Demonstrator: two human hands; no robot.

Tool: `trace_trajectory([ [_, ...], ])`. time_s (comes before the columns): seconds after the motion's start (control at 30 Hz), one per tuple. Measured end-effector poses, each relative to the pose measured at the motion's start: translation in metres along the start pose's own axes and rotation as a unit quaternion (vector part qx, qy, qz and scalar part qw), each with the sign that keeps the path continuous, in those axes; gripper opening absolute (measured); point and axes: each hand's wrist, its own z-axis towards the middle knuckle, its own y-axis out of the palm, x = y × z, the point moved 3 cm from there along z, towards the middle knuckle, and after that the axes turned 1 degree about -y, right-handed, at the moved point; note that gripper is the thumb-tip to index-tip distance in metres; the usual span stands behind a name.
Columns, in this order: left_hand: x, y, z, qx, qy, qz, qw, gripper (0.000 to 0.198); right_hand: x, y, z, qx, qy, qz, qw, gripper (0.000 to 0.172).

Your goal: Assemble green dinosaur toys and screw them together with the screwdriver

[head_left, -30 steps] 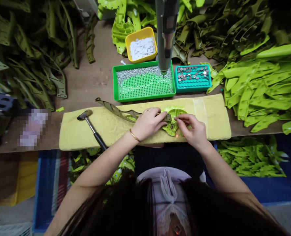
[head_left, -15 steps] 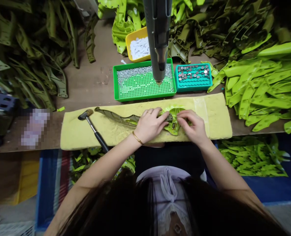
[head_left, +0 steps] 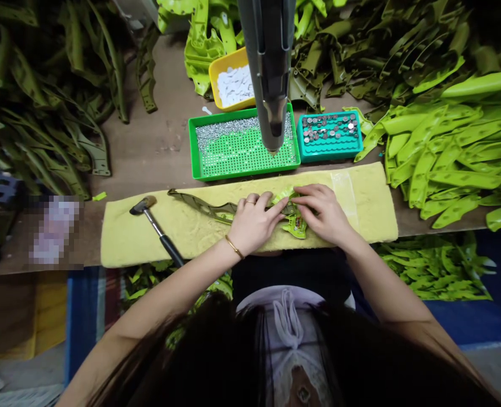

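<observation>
Two hands, the left (head_left: 254, 220) with a ring and a bangle and the right (head_left: 322, 212) bare, sit close together but not touching, both closed on a bright green plastic piece (head_left: 299, 226) that lies on the felt pad. An olive plastic strip (head_left: 199, 202) runs from that piece toward 9 o'clock, its end free on the yellow felt pad (head_left: 362, 209). One hammer (head_left: 159, 233) with a dark grip lies on the same pad at 9 o'clock, just beside the strip.

Beyond the pad, three containers stand on the wooden counter (head_left: 148, 147). At 12 o'clock, a green tray (head_left: 242, 176) holds silver pins, some standing in its pegboard and more heaped along the far side. At 1 o'clock, a teal tray (head_left: 329, 158) holds round metal studs, too many and too small to count. Past them, at 12 o'clock, a yellow tub (head_left: 220, 76) is filled with small white pieces.

One grey hanging power tool (head_left: 269, 68) points down, its tip just over the green tray. Heaps of bright green parts (head_left: 445, 164) lie at 3 o'clock, and olive parts (head_left: 64, 113) at 10 o'clock — far too many to count.
</observation>
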Motion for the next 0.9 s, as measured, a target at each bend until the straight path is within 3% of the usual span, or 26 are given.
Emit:
trace_trajectory([
  [0.13,-0.002,0.008,-0.006,0.057,0.004,-0.051,0.997,0.039,-0.010,-0.011,-0.004,0.056,0.005,0.028,0.998,0.024],
  [0.2,-0.006,0.008,-0.021,0.143,0.005,-0.073,0.987,0.036,-0.014,-0.010,-0.010,0.077,0.002,0.007,0.997,0.029],
  [0.27,-0.015,0.005,-0.046,0.274,-0.072,-0.104,0.953,0.031,-0.017,-0.002,-0.016,0.054,-0.018,-0.041,0.998,0.036],
  [0.33,-0.031,0.001,-0.075,0.386,-0.234,-0.193,0.871,0.027,-0.016,0.008,-0.022,0.028,-0.042,-0.083,0.995,0.046],
  [0.37,-0.039,0.001,-0.087,0.404,-0.318,-0.272,0.814,0.028,-0.014,0.012,-0.024,0.027,-0.051,-0.097,0.994,0.051],
  [0.4,-0.046,0.003,-0.094,0.390,-0.387,-0.366,0.751,0.032,-0.013,0.014,-0.026,0.032,-0.058,-0.104,0.992,0.055],
  [0.47,-0.052,0.007,-0.096,0.312,-0.450,-0.546,0.634,0.040,-0.009,0.017,-0.028,0.046,-0.066,-0.105,0.991,0.058],
  [0.5,-0.053,0.008,-0.092,0.273,-0.455,-0.606,0.593,0.042,-0.007,0.017,-0.029,0.051,-0.069,-0.103,0.991,0.058],
  [0.57,-0.056,0.007,-0.081,0.230,-0.453,-0.657,0.557,0.043,-0.004,0.016,-0.027,0.054,-0.073,-0.098,0.991,0.056],
  [0.7,-0.065,0.009,-0.072,0.194,-0.457,-0.656,0.569,0.042,0.001,0.013,-0.019,0.048,-0.084,-0.096,0.991,0.059],
  [0.77,-0.072,0.006,-0.079,0.223,-0.470,-0.599,0.608,0.047,0.002,0.013,-0.016,0.038,-0.102,-0.109,0.988,0.066],
  [0.83,-0.074,-0.004,-0.084,0.296,-0.461,-0.448,0.706,0.059,0.003,0.013,-0.014,0.019,-0.120,-0.122,0.985,0.073],
  [0.9,-0.060,-0.016,-0.075,0.323,-0.356,-0.274,0.833,0.052,0.005,0.013,-0.013,-0.002,-0.127,-0.125,0.984,0.078],
])
